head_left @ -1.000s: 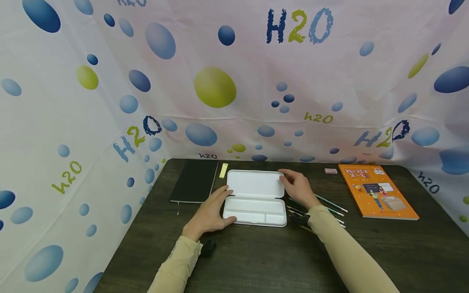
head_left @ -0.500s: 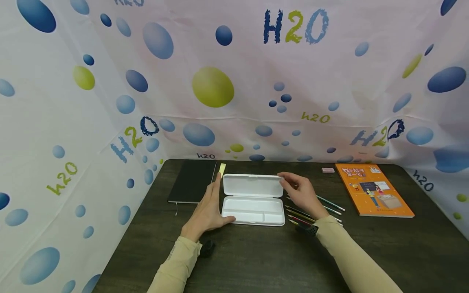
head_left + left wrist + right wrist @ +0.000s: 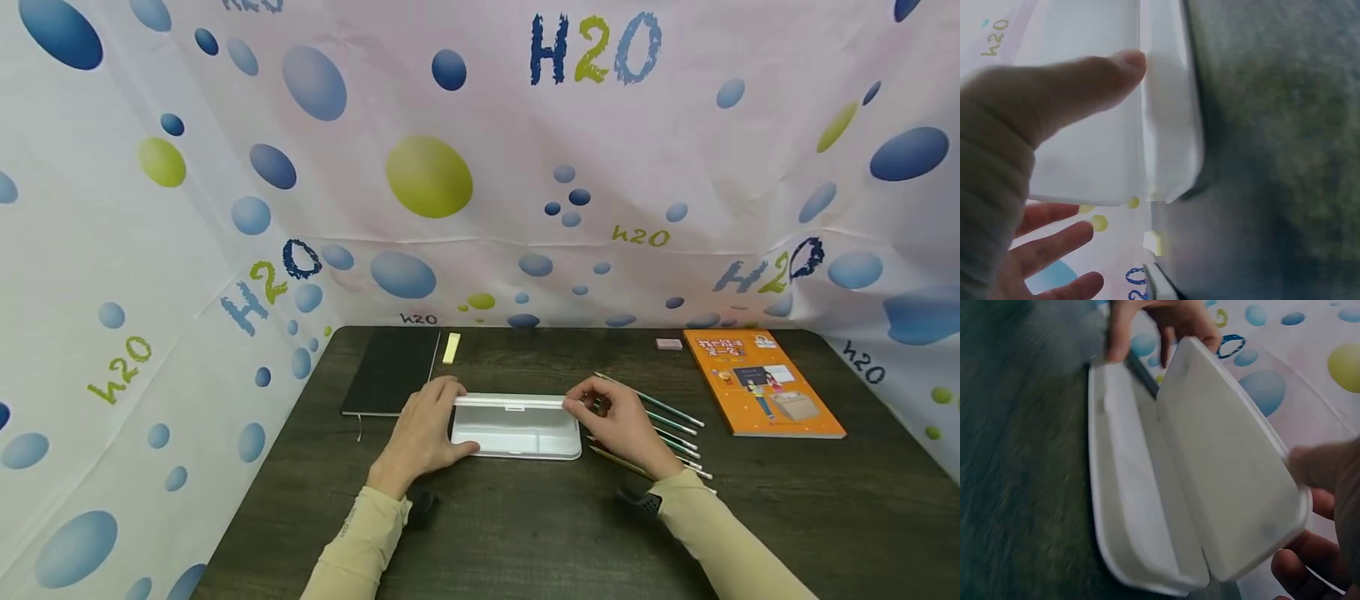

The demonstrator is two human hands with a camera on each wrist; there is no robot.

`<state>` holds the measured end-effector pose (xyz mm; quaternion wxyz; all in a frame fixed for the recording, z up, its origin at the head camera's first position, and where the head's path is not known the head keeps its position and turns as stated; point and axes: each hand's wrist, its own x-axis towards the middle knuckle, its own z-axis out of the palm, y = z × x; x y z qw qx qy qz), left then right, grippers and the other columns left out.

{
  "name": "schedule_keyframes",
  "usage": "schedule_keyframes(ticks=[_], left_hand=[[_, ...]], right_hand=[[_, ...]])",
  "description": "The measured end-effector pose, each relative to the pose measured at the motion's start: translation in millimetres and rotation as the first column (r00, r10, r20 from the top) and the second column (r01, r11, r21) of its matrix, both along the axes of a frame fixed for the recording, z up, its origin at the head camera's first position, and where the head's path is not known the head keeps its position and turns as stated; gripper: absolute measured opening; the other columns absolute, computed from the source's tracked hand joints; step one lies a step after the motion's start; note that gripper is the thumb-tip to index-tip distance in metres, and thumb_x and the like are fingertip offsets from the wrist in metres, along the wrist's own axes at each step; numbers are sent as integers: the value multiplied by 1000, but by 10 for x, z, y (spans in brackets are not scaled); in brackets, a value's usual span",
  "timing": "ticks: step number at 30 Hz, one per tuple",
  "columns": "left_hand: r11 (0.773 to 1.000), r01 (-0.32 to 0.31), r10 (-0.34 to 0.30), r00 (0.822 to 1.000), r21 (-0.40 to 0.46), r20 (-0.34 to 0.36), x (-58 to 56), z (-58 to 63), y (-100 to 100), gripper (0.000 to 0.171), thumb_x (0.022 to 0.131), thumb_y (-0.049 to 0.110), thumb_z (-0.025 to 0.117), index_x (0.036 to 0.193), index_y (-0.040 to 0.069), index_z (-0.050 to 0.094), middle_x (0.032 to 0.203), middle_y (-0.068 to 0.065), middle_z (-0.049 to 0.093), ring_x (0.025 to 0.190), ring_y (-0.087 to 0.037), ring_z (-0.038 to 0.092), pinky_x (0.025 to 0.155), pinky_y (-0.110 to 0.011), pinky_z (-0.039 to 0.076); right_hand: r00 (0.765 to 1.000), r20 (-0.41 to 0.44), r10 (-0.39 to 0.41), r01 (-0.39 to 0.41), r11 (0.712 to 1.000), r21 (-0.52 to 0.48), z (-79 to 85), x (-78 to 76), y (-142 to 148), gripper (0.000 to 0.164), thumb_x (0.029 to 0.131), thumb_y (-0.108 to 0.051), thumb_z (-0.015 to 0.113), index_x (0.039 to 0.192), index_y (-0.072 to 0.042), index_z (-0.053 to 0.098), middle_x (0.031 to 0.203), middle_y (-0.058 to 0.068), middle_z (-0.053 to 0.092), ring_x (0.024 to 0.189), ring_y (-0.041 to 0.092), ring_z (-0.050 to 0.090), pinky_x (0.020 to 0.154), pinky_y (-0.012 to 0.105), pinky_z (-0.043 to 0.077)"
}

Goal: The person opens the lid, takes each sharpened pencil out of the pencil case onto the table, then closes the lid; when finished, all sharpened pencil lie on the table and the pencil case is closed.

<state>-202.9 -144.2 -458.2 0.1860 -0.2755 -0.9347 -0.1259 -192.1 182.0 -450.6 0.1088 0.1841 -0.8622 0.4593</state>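
Observation:
A white pencil case (image 3: pixel 495 442) lies on the table with its hinged lid (image 3: pixel 517 402) partly raised over the tray; the visible inside of the tray holds nothing. My right hand (image 3: pixel 619 422) pinches the lid near its right end; in the right wrist view the thumb (image 3: pixel 1319 464) is on the lid's edge and fingers are behind it. At the case's left end is my left hand (image 3: pixel 420 429). Its thumb (image 3: pixel 1100 81) touches the front wall of the tray, while its other fingers (image 3: pixel 1054 247) are spread behind the case.
Several pencils (image 3: pixel 667 403) lie beside the case under the right hand. An orange book (image 3: pixel 765 392) and a pink eraser (image 3: pixel 669 344) are at the right. A black notebook (image 3: pixel 390 371) and a yellow strip (image 3: pixel 451 347) lie at the left back. A printed curtain (image 3: pixel 480 167) hangs behind.
The lid has swung from lying back flat to standing partly over the tray, moved by the right hand. The left hand's fingers lifted off, then came down near the lid's left end.

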Motion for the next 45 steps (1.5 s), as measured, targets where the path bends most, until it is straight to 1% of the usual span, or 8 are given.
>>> schedule_keyframes(ticks=[3,8,10,15,19,22,33,45], left_hand=[[998,58,-58,998,18,6,10,19,-14,66,71,58,83,116,17,59,122,-1,57,110,-22,57,92,-48,48],[991,113,-120,989,75,92,37,21,-48,53,85,67,64,110,21,65,114,7,61,101,-15,58,90,-42,49],[987,132,-143,981,90,129,37,17,-58,45,90,62,62,107,21,66,117,6,61,106,-15,59,91,-40,50],[975,186,-207,956,118,209,24,19,-68,24,94,39,69,105,18,65,135,-7,58,124,-22,56,99,-40,49],[977,183,-208,938,112,277,25,-5,-73,39,93,36,72,122,11,63,143,-14,53,131,-26,52,105,-41,45],[979,175,-198,932,100,304,27,-21,-72,58,93,38,71,138,5,56,146,-17,50,134,-29,49,108,-42,43],[983,145,-178,910,115,373,-11,-23,26,75,89,41,74,145,-1,48,148,-15,49,136,-27,47,109,-39,42],[986,157,-166,925,55,342,9,-17,95,76,93,43,69,149,-1,43,154,-15,42,140,-28,41,112,-43,38]], right_hand=[[997,-71,36,-31,997,74,-31,44,8,8,89,-26,77,96,-26,73,92,-8,64,72,22,53,56,29,43],[979,-169,118,-81,974,210,-118,64,26,16,82,-24,84,96,-22,74,110,0,67,101,23,57,81,45,51],[976,-164,146,-101,962,255,-153,70,42,20,81,-25,84,97,-22,73,120,6,65,113,26,55,92,53,49],[979,-102,177,-135,934,330,-205,66,71,36,82,-31,83,113,-18,70,139,16,56,132,37,46,103,62,40],[981,-55,184,-146,903,405,-250,62,75,63,86,-39,78,138,-9,59,146,18,50,139,41,38,107,64,34],[983,-33,178,-145,885,443,-286,69,79,74,88,-45,74,145,-4,51,149,18,47,141,40,36,109,64,32],[988,-21,153,-124,868,480,-303,113,157,79,87,-53,72,143,-2,53,149,16,47,142,38,36,109,62,33],[983,-117,143,-63,854,516,-291,162,228,77,89,-54,69,144,-2,52,150,18,46,141,39,36,108,64,33]])
